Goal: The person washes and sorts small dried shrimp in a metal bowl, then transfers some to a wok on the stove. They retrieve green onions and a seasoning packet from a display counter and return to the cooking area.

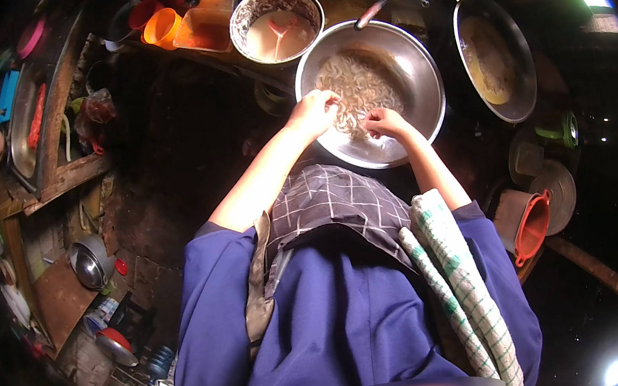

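Note:
A wide stainless-steel bowl (425, 76) stands before me, with many small greyish curled pieces that look like shrimp (362, 77) spread over its bottom. Over the left inner side of the bowl is my left hand (316, 112), its fingers bent together near the pieces. My right hand (385, 123) is over the near side, thumb and fingers drawn together. Whether either hand pinches a piece is too small to make out. Beyond the bowl's left rim, a deep pot (318, 8) contains pale batter-like liquid, and a pinkish ladle (281, 29) rests in it.
A pan's handle (375, 9) reaches over the bowl's far rim. To the right is an oval metal basin (527, 65) with yellowish residue. Orange containers (163, 28) stand at the back left. A red-rimmed strainer (535, 225) sits lower right. A checked towel (458, 268) hangs at my right side.

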{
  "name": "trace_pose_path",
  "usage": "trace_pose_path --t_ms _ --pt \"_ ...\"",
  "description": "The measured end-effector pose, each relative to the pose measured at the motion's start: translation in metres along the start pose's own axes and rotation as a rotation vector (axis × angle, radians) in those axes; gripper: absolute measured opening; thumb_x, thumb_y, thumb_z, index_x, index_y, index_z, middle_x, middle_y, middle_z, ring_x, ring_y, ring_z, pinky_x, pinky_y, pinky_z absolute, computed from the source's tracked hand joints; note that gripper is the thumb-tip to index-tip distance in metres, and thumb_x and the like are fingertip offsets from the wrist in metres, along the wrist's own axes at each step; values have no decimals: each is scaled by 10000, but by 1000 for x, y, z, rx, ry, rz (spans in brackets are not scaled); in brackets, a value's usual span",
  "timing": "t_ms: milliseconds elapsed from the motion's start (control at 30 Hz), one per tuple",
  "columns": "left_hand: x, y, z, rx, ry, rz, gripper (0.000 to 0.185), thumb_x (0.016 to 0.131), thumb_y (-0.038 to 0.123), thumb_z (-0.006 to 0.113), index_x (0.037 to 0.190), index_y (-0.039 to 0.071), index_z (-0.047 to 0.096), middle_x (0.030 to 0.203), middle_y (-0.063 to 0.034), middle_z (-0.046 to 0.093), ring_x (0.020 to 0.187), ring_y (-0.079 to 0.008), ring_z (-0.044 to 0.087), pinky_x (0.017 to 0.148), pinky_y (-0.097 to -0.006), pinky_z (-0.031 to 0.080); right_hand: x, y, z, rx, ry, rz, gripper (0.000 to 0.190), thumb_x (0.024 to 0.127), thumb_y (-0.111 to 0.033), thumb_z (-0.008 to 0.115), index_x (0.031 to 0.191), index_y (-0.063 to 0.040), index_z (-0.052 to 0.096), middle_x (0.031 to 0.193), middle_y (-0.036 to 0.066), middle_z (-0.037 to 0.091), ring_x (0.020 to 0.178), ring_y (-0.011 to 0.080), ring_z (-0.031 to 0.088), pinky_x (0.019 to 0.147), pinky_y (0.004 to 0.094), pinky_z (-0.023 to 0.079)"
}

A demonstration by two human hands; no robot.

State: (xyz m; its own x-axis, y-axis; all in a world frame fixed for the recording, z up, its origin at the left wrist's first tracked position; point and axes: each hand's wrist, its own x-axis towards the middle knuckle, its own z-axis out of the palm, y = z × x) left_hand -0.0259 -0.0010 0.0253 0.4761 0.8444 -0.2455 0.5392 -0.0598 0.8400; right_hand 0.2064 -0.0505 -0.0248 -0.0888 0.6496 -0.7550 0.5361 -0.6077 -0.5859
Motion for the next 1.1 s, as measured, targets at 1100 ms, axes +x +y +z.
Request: trace_pose_path --t_ms 1100 --pt "-11 9 -9 196 29 -25 211 773 195 551 940 82 614 915 -144 577 863 -289 584 771 -370 463 10 0 43 -728 215 -187 161 723 -134 528 790 -16 614 798 212 624 790 360 613 700 445 471"
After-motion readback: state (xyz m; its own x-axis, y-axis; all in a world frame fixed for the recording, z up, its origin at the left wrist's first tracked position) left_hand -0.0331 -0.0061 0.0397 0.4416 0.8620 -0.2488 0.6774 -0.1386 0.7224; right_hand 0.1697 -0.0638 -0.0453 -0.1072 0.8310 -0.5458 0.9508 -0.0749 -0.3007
